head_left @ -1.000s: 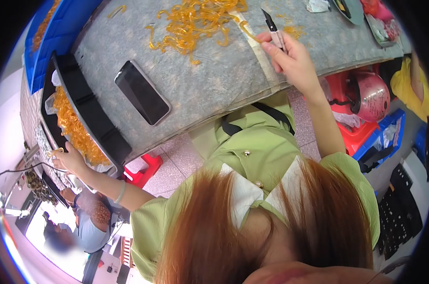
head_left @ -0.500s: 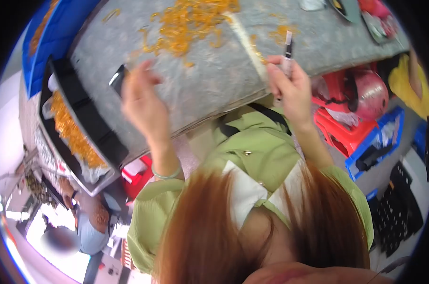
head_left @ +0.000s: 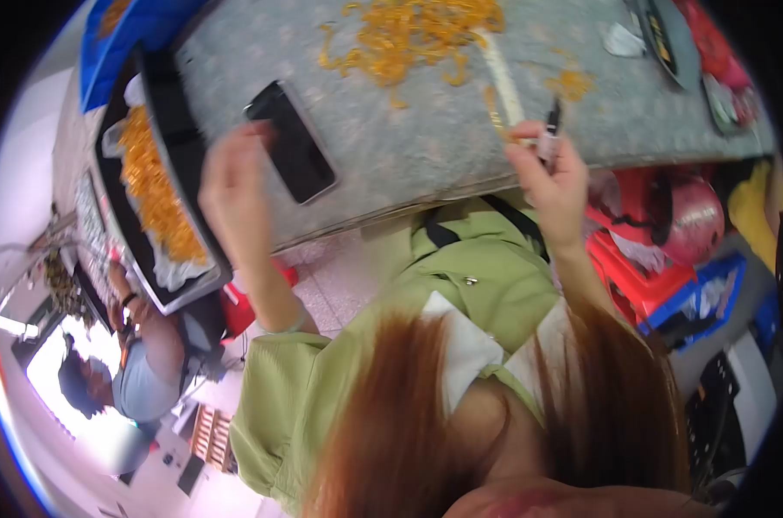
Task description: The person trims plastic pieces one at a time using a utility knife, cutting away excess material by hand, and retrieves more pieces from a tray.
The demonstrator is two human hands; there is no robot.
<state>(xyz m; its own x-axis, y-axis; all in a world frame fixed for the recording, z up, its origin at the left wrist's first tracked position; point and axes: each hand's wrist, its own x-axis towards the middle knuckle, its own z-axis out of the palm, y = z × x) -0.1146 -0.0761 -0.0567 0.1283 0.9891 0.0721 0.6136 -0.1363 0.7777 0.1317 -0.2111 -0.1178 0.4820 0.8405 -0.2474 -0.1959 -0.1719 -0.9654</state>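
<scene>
My right hand is closed around a slim pen-like tool with a dark upper end and a pale barrel. Its thumb and forefinger meet beside a thin amber strip, which lies along a white strip on the table; whether they pinch it is unclear. My left hand is raised between a black-screened phone and a black bin, its fingertips smeared by motion near the phone's edge. Nothing shows clearly in it. Beyond both hands lies a heap of curly amber pieces.
A black bin holds more amber pieces, with a blue bin behind it. A small amber pile lies to the right. A pink helmet rests near red stools. Another person sits at lower left.
The view has shifted, so the table's contents appear farther right. My left hand has moved left relative to the phone, uncovering most of it. The pen-like tool stays in my right hand.
</scene>
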